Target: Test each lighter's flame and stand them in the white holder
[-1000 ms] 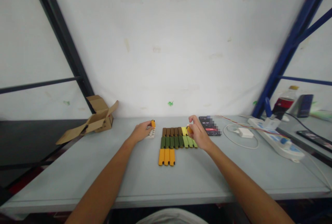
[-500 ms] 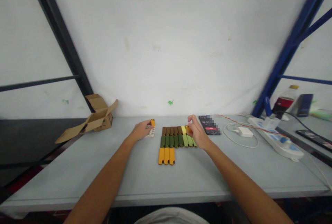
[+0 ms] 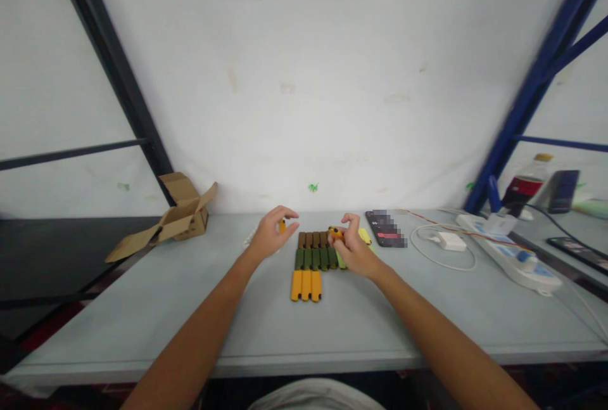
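Observation:
My left hand (image 3: 273,233) is above the table, thumb and forefinger apart, with an orange strip (image 3: 282,226) showing in its curl. Partly hidden behind that hand is a white object (image 3: 249,237). Thumb and fingers of my right hand (image 3: 350,244) pinch another orange strip with a black end (image 3: 335,233) over the rows. Brown strips (image 3: 310,240) lie in the back row, dark green strips (image 3: 315,259) in the middle, and three orange strips (image 3: 306,286) in front. My right hand partly covers light green strips (image 3: 342,262); a pale yellow strip (image 3: 365,236) shows beyond it.
An open cardboard box (image 3: 187,213) stands at the back left. To the right lie a phone (image 3: 384,230), a white adapter (image 3: 451,241) with looping cable and a power strip (image 3: 510,258). A bottle with dark drink (image 3: 525,185) stands farther right, past a blue post (image 3: 515,112).
My left hand has moved right and opened its thumb and forefinger; the white object now shows to its left. My right hand has shifted slightly left with its orange strip, uncovering the pale yellow strip.

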Motion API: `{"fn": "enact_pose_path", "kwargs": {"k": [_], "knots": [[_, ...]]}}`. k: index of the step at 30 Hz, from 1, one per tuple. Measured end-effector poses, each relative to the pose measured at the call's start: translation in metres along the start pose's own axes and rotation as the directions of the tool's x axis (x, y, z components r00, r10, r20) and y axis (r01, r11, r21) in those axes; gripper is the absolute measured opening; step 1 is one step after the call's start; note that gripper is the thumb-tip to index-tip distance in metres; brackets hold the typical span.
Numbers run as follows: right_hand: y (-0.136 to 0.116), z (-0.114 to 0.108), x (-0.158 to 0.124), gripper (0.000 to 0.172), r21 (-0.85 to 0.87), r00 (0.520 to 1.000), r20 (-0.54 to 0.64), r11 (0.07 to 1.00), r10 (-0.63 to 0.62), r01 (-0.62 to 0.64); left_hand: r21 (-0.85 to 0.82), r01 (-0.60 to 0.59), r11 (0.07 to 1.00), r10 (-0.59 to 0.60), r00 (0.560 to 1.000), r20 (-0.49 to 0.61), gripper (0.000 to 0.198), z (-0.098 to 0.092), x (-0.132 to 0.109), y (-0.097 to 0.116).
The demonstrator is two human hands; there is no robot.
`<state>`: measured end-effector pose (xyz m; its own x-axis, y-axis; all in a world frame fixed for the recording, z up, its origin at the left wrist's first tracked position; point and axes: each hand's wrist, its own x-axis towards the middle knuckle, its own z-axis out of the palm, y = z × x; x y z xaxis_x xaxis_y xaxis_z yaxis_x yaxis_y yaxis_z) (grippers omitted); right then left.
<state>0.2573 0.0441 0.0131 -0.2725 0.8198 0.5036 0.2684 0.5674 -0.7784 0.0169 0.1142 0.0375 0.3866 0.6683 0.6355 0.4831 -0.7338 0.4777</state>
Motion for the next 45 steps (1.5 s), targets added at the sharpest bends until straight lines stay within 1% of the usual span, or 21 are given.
{"fn": "enact_pose_path", "kwargs": {"k": [3,4,6,8,10,12,13,14,15,17,20,28,32,35,38,40,42,45], "knots": [[-0.004,0.008,-0.002,0.025,-0.036,0.997,0.058,0.997,-0.06,0.062,-0.169,-0.059,0.984,0.086,0.984,0.158,0.028,0.016,-0.005,0.032],[-0.005,0.011,-0.003,0.026,-0.055,0.994,0.078,0.995,-0.075,0.08,-0.209,-0.061,0.976,0.101,0.978,0.184,0.028,0.022,-0.007,0.039],[-0.005,0.017,-0.004,0.027,-0.078,0.988,0.114,0.991,-0.1,0.109,-0.252,-0.052,0.966,0.104,0.975,0.199,0.024,0.031,-0.008,0.048],[-0.004,0.021,-0.004,0.031,-0.094,0.987,0.116,0.988,-0.114,0.125,-0.244,-0.038,0.969,0.084,0.98,0.182,0.02,0.031,-0.007,0.048],[-0.004,0.022,-0.003,0.04,-0.123,0.99,0.066,0.984,-0.123,0.13,-0.215,-0.014,0.977,0.038,0.993,0.112,0.02,0.023,-0.003,0.037],[-0.003,0.018,-0.001,0.048,-0.165,0.994,-0.008,0.98,-0.111,0.109,-0.181,0.039,0.983,-0.042,0.999,-0.014,0.024,0.009,0.001,0.019],[-0.003,0.014,0.0,0.045,-0.185,0.995,-0.026,0.978,-0.098,0.091,-0.163,0.07,0.984,-0.082,0.995,-0.065,0.025,0.001,0.003,0.008],[-0.003,0.01,0.001,0.038,-0.204,0.996,-0.032,0.976,-0.081,0.073,-0.128,0.094,0.987,-0.107,0.989,-0.1,0.026,-0.005,0.003,-0.002],[-0.002,0.005,0.002,0.03,-0.22,0.997,-0.027,0.974,-0.067,0.059,-0.079,0.112,0.991,-0.121,0.986,-0.114,0.026,-0.011,0.003,-0.012],[-0.001,-0.002,0.004,0.016,-0.238,0.999,-0.001,0.97,-0.049,0.048,0.005,0.136,0.991,-0.135,0.987,-0.082,0.027,-0.019,0.002,-0.029],[0.001,-0.006,0.004,0.009,-0.236,0.999,0.017,0.971,-0.035,0.038,0.054,0.164,0.985,-0.164,0.986,-0.013,0.029,-0.023,-0.001,-0.042],[-0.002,0.001,0.002,0.009,-0.293,0.989,0.145,0.954,-0.018,0.061,0.029,0.225,0.974,-0.227,0.971,0.069,0.034,-0.022,-0.004,-0.055],[-0.003,0.001,0.001,0.015,-0.316,0.979,0.203,0.947,0.006,0.059,-0.013,0.273,0.962,-0.268,0.953,0.14,0.038,-0.018,-0.007,-0.064],[-0.006,0.0,0.0,0.018,-0.331,0.959,0.283,0.936,-0.023,0.12,-0.049,0.294,0.955,-0.281,0.943,0.178,0.039,-0.015,-0.007,-0.069],[-0.01,0.0,-0.002,0.016,-0.309,0.921,0.384,0.931,-0.063,0.192,-0.043,0.299,0.953,-0.288,0.943,0.167,0.04,-0.012,-0.008,-0.074],[-0.012,0.0,-0.002,0.018,-0.269,0.881,0.464,0.932,-0.095,0.243,-0.063,0.315,0.947,-0.302,0.94,0.161,0.04,-0.01,-0.008,-0.077],[-0.014,0.0,-0.003,0.024,-0.216,0.829,0.545,0.934,-0.126,0.285,-0.104,0.336,0.936,-0.317,0.934,0.166,0.04,-0.009,-0.009,-0.08],[-0.016,0.001,-0.003,0.03,-0.179,0.77,0.624,0.936,-0.129,0.302,-0.146,0.358,0.922,-0.336,0.929,0.155,0.039,-0.006,-0.01,-0.083]]}}
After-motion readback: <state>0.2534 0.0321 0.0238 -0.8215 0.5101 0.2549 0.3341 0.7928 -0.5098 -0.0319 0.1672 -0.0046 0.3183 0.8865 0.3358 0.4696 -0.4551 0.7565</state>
